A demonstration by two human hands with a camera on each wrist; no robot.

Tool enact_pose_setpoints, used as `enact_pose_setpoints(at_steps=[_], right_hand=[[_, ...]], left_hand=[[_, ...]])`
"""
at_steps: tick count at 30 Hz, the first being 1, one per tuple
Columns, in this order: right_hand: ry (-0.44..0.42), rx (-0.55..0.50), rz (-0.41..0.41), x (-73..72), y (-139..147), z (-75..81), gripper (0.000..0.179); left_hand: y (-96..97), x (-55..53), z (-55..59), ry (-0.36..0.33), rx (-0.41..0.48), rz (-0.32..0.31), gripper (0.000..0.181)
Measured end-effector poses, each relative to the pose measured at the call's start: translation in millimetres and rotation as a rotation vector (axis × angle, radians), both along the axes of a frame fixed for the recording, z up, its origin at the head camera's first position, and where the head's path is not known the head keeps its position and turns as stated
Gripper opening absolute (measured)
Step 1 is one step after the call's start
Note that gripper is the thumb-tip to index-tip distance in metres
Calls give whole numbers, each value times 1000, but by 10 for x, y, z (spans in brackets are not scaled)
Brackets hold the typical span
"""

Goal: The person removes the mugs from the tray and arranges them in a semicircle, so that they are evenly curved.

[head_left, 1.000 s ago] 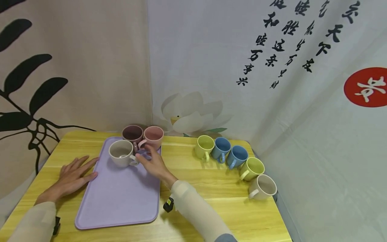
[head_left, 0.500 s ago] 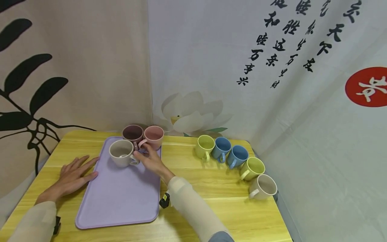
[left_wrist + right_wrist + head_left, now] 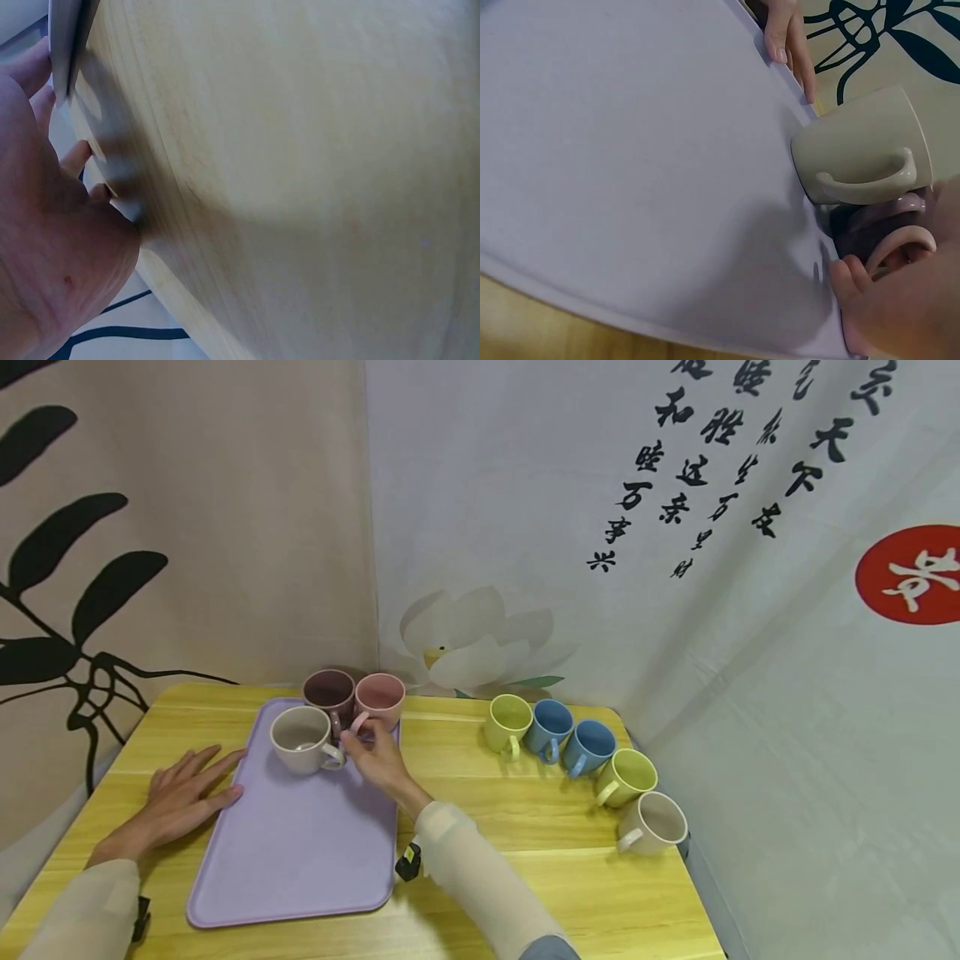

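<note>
My right hand [image 3: 377, 762] is at the pink mug [image 3: 380, 700], its fingers curled at the mug's handle [image 3: 904, 238]. This mug stands at the lilac tray's far right corner, beside a dark purple mug [image 3: 328, 689]. In front of them a white mug [image 3: 300, 739] stands upright on the tray [image 3: 292, 860], its handle close to my right thumb. My left hand [image 3: 187, 797] lies with fingers spread on the left, fingertips touching the tray's left edge. In the left wrist view, the left hand [image 3: 56, 202] is beside that edge.
On the yellow wooden table [image 3: 480, 893], a row of mugs runs along the right side: a green mug [image 3: 508, 727], a blue mug [image 3: 550, 731], another blue mug [image 3: 588, 747], a second green mug [image 3: 627, 777] and a white mug [image 3: 652, 824]. A printed curtain [image 3: 480, 527] hangs behind.
My right hand has shifted slightly left, its fingers settling at the pink mug's handle. That handle has turned a little toward the right. The left hand has stayed still.
</note>
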State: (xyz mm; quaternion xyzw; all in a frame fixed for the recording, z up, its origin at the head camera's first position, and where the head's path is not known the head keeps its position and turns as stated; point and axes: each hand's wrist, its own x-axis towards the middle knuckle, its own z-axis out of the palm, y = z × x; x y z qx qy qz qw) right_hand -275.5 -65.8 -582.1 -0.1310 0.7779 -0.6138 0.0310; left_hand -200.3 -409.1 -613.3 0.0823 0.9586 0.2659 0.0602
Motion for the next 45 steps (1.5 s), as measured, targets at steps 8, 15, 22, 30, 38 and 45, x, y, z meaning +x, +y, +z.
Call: enact_pose_setpoints(at_steps=[8, 15, 22, 30, 38, 45], right_hand=[[263, 172, -281, -482, 2, -1049, 31], [127, 130, -377, -104, 47, -375, 22], [-59, 10, -440, 188, 44, 145, 29], [-71, -73, -417, 231, 181, 169, 27], [-31, -123, -441, 281, 346, 232, 29], [2, -135, -421, 338, 538, 228, 22]], left_hand=[[-9, 15, -21, 0, -2, -1, 76], [-3, 30, -27, -7, -2, 4, 77], [4, 34, -29, -6, 4, 6, 77], [13, 40, -14, -4, 7, 1, 77], [6, 27, -16, -5, -5, 2, 77], [5, 26, -8, -10, -6, 1, 78]])
